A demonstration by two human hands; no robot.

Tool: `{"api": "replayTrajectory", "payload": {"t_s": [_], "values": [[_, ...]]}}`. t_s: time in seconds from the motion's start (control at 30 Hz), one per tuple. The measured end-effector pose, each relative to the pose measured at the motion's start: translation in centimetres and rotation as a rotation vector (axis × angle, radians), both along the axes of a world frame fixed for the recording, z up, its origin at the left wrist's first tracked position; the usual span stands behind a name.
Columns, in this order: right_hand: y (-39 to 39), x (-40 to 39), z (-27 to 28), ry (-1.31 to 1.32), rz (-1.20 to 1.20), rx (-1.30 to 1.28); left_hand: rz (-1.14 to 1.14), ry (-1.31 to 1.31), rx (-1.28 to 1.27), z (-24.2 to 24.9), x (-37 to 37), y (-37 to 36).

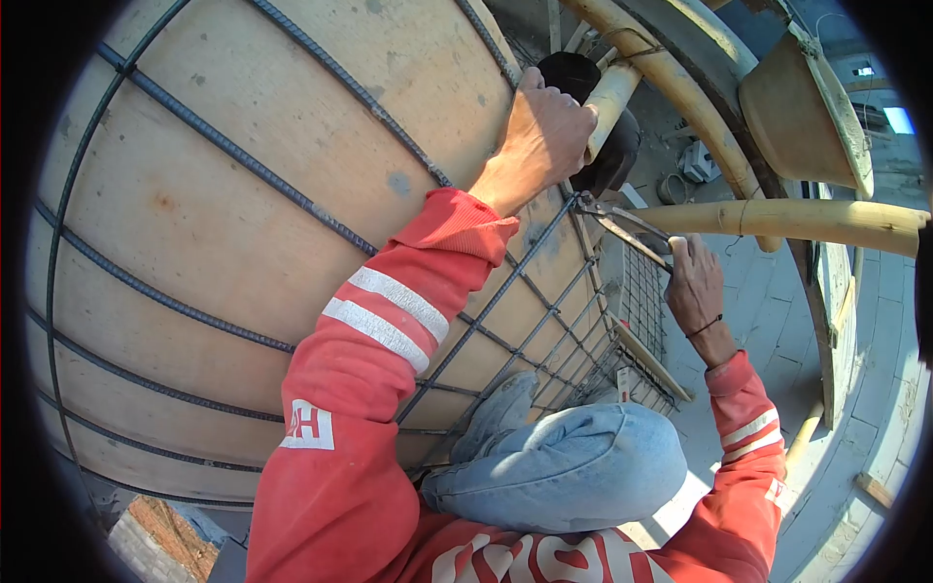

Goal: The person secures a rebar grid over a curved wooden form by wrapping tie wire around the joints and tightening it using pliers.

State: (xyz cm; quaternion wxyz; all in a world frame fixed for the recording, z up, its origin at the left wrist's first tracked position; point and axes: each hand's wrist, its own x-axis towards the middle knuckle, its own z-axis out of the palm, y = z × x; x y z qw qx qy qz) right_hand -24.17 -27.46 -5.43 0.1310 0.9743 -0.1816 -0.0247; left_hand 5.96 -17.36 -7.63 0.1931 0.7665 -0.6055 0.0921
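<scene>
My left hand [549, 126] is closed in a fist over the edge bar of a rebar mesh [434, 377], beside the cut end of a bamboo pole [612, 102]. The bar runs in under my fingers, which hide that stretch of it. In my right hand [695, 287] are the handles of a pair of tying pincers [632, 225]. Their jaws point left, right at a crossing of the bars, just below my left wrist. Behind the mesh stands a curved tan formwork panel [243, 209].
Curved bamboo [671, 83] and a horizontal bamboo pole [787, 219] cross at upper right. A tan basin-like form [802, 117] hangs beyond them. Far below lie a pale block floor [758, 311] and a bucket [673, 189]. My bent knee [622, 457] rests close to the mesh.
</scene>
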Motion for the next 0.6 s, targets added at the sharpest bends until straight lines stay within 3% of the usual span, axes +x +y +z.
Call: {"api": "replayTrajectory", "payload": {"t_s": [0.37, 0.47, 0.53, 0.6], "values": [[-0.1, 1.2, 0.2, 0.025, 0.022, -0.253, -0.012, -0.009, -0.013, -0.1, -0.1, 0.0], [-4.0, 2.0, 0.0, -0.007, 0.048, -0.117, -0.004, -0.002, -0.029, -0.5, 0.0, -0.2], [-7.5, 3.2, -0.5, 0.096, 0.077, 0.141, 0.001, 0.002, -0.034, -0.6, -0.1, -0.3], [-8.8, 4.1, -0.8, 0.110, 0.104, 0.170, -0.007, -0.006, -0.042, -0.5, 0.0, -0.2]]}}
